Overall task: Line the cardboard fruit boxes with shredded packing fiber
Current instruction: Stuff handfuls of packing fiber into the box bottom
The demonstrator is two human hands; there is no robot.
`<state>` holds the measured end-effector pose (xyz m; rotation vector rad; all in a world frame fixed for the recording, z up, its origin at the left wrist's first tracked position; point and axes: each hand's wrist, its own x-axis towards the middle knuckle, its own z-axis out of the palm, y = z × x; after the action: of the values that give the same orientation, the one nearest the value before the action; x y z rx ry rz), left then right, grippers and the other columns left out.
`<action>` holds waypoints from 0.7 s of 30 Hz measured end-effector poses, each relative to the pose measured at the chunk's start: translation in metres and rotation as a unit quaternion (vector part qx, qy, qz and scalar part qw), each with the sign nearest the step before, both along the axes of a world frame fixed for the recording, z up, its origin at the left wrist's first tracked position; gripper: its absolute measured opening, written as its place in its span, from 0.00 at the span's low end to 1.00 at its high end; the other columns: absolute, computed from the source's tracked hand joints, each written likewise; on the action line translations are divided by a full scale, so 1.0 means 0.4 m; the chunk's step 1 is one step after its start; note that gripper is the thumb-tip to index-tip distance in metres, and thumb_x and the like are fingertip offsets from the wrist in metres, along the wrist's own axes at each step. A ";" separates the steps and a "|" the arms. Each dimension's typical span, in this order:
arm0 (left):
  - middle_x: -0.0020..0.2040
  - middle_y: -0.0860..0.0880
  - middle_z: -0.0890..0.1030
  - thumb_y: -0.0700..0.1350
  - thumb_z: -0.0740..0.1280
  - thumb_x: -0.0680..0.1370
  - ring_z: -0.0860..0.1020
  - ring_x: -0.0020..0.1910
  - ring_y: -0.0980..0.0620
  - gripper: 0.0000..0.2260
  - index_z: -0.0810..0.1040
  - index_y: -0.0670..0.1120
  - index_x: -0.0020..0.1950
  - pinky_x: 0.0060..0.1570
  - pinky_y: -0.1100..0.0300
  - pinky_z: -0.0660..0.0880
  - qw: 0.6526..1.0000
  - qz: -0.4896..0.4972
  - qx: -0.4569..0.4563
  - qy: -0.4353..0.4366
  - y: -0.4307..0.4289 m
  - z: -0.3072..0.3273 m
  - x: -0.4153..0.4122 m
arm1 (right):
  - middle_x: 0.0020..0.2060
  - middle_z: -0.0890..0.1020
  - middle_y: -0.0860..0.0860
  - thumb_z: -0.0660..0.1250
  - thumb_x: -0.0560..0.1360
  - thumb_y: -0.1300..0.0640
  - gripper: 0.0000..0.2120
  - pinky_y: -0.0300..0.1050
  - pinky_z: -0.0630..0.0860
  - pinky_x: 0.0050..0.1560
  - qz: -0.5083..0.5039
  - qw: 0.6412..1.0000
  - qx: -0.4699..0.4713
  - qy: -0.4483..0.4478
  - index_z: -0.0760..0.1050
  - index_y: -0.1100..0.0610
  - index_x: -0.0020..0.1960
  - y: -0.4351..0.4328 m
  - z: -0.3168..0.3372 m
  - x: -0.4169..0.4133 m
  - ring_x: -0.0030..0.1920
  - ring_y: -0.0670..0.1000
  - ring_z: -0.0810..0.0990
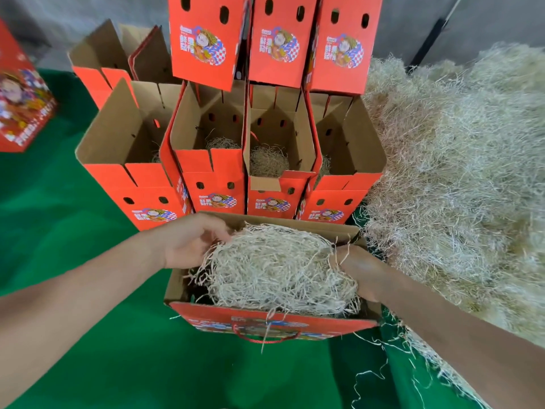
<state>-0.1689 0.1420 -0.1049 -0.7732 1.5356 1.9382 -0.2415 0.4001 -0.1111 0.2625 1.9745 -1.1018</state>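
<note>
Head view: our left hand (188, 243) and right hand (361, 271) clutch a fiber wad (277, 270) in the top of the near box (265, 318), with open boxes (215, 175) crowding just beyond and a fiber pile (457, 172) at right.

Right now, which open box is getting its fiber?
The nearest box, in front of the row of four. The left hand and right hand hold a fiber wad in its opening.
</note>
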 end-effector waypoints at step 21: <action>0.57 0.43 0.73 0.35 0.71 0.67 0.72 0.57 0.46 0.16 0.77 0.46 0.52 0.52 0.53 0.71 0.988 0.030 -0.154 -0.005 0.001 -0.035 -0.006 | 0.70 0.65 0.56 0.62 0.78 0.61 0.25 0.55 0.54 0.70 0.082 0.997 -0.006 0.012 0.59 0.60 0.72 0.004 -0.022 -0.015 0.70 0.56 0.62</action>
<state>-0.1713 0.1423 -0.1190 -0.9640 1.8506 1.7558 -0.2473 0.4018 -0.1201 0.0796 1.9715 -1.0136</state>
